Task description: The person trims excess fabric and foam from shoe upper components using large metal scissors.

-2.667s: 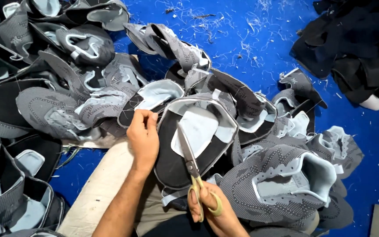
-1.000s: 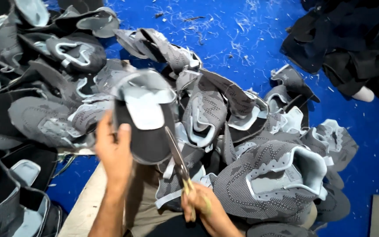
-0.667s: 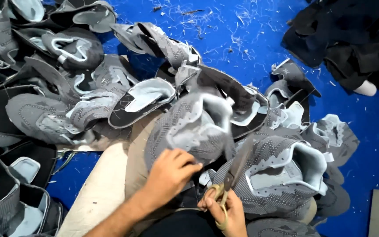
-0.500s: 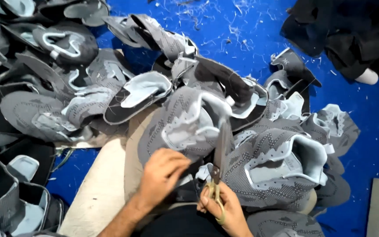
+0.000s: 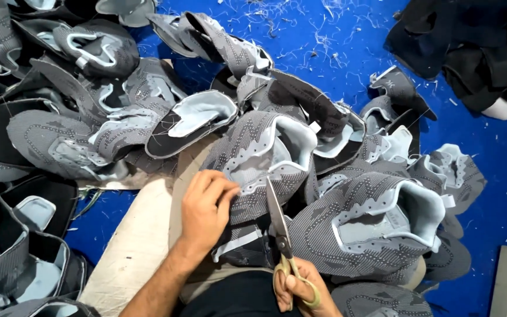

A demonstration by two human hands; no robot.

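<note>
My left hand (image 5: pixel 205 206) grips the near edge of a grey patterned shoe upper (image 5: pixel 263 157) with pale blue lining, holding it against my lap. My right hand (image 5: pixel 301 287) holds yellow-handled scissors (image 5: pixel 281 233), blades pointing up and away, their tips touching the lower edge of that same upper. A second grey upper (image 5: pixel 364 226) lies just right of the scissors. My forearm runs in from the bottom left.
Many more grey and black shoe uppers (image 5: pixel 77 135) are piled to the left and behind. The floor is a blue sheet (image 5: pixel 347 47) strewn with thread scraps. Dark fabric pieces (image 5: pixel 470 41) lie at top right. A pale board (image 5: pixel 136 246) sits under my left arm.
The earlier dark upper was set aside on the pile and a grey one pulled in. My left hand shifted onto its edge, and the scissors swung upright to meet it.
</note>
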